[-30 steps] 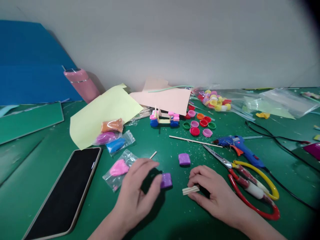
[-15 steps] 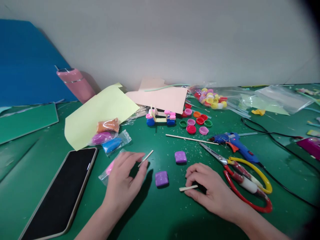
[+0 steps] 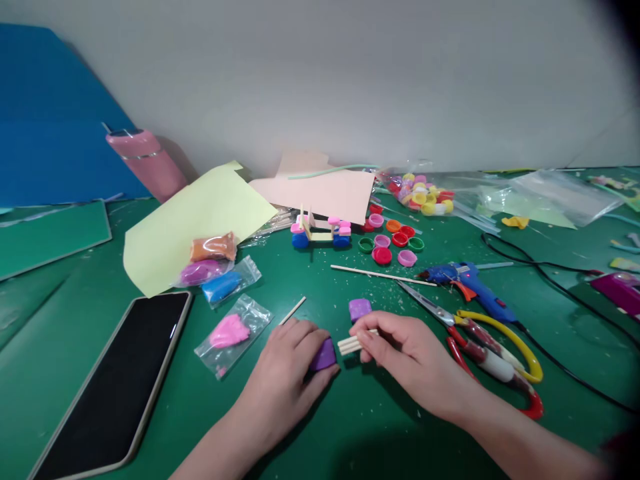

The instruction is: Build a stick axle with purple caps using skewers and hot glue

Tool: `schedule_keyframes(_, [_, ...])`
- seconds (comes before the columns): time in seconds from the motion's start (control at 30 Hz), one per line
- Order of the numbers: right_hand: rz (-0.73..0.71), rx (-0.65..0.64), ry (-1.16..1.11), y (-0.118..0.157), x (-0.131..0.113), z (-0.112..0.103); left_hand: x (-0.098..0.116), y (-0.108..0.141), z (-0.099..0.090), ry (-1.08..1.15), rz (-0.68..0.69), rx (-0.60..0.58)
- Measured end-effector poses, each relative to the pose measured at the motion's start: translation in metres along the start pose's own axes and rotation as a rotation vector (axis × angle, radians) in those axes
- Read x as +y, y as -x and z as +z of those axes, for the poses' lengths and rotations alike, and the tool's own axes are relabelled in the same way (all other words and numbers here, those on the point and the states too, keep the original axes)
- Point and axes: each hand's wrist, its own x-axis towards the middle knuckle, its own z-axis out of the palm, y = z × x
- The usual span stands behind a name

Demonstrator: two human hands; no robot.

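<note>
My left hand (image 3: 295, 367) is closed around one purple block (image 3: 324, 355) on the green table, its fingers over the left side. Beside its knuckles lies a thin wooden stick (image 3: 293, 311), partly hidden by the hand. My right hand (image 3: 405, 350) pinches a short row of pale sticks (image 3: 350, 344) between thumb and fingers, their ends facing the held block with a small gap between. Just behind the right fingers sits another purple block (image 3: 360, 309). Farther back stands a small model (image 3: 321, 230) with blue and pink parts.
A phone (image 3: 115, 387) and bagged pink clay (image 3: 229, 331) lie left. On the right are scissors (image 3: 490, 353), a blue glue gun (image 3: 467, 287) with its cable, and a long stick (image 3: 383, 275). Bottle caps (image 3: 383, 256), paper (image 3: 200, 220) and a pink bottle (image 3: 149, 163) are behind.
My left hand has moved right from the thin stick, which now lies on the table, and taken hold of the nearer purple block. My right hand has lifted its sticks and moved up and left.
</note>
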Motion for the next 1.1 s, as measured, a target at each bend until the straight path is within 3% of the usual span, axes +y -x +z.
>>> schedule_keyframes(0.3, [0.035, 0.022, -0.073, -0.007, 0.020, 0.014, -0.004, 0.000, -0.004, 0.163, -0.057, -0.033])
schedule_keyframes(1.1, [0.118, -0.047, 0.002, -0.010, 0.014, 0.012, -0.004, 0.001, -0.005, 0.130, -0.053, -0.036])
